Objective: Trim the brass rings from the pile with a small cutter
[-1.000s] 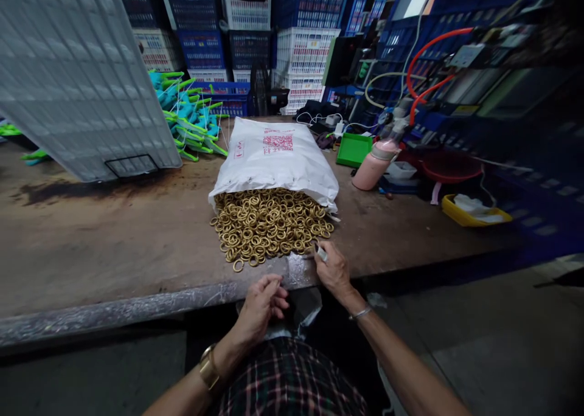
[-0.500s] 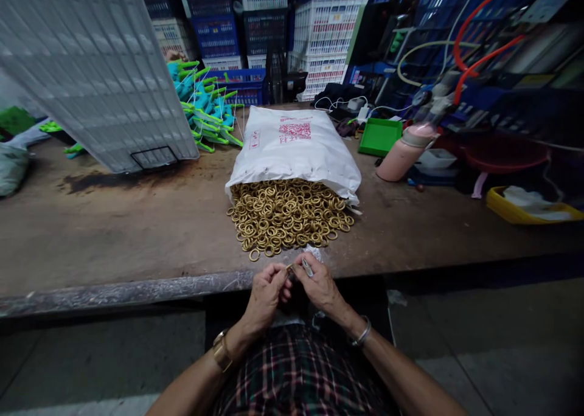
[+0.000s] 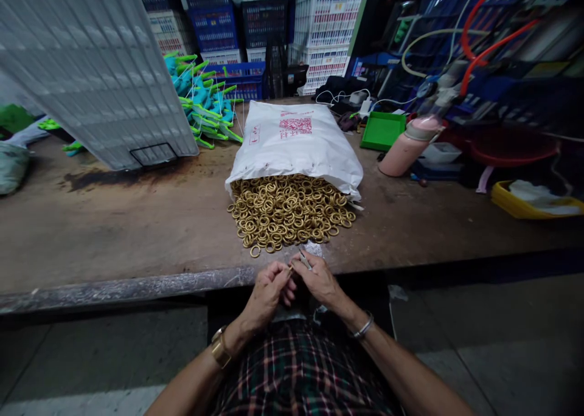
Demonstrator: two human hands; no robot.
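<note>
In the head view, my left hand (image 3: 269, 291) is closed, thumb and forefinger pinching a gold-coloured ring (image 3: 291, 270) over the table's front edge. My right hand (image 3: 320, 280) meets it from the other side, closed around a small silver blade-like tool (image 3: 305, 260); its exact kind is unclear. The right fingertips are against the ring or right beside it. Just beyond both hands, a heap of gold-coloured rings (image 3: 287, 212) spills from the mouth of a white sack (image 3: 292, 145) with red print. My fingers hide most of the held ring.
A tall grey ribbed panel (image 3: 104, 75) stands at the left, beside green and blue plastic pieces (image 3: 207, 109). To the right are a pink bottle (image 3: 404, 151), a green tray (image 3: 382, 130) and a yellow tray (image 3: 515, 206). Stacked crates (image 3: 331, 20) line the back.
My right hand has come from the heap's right edge to my left hand, and a ring is now between them. Since half a second ago the hands have barely shifted. The camera view has turned somewhat.
</note>
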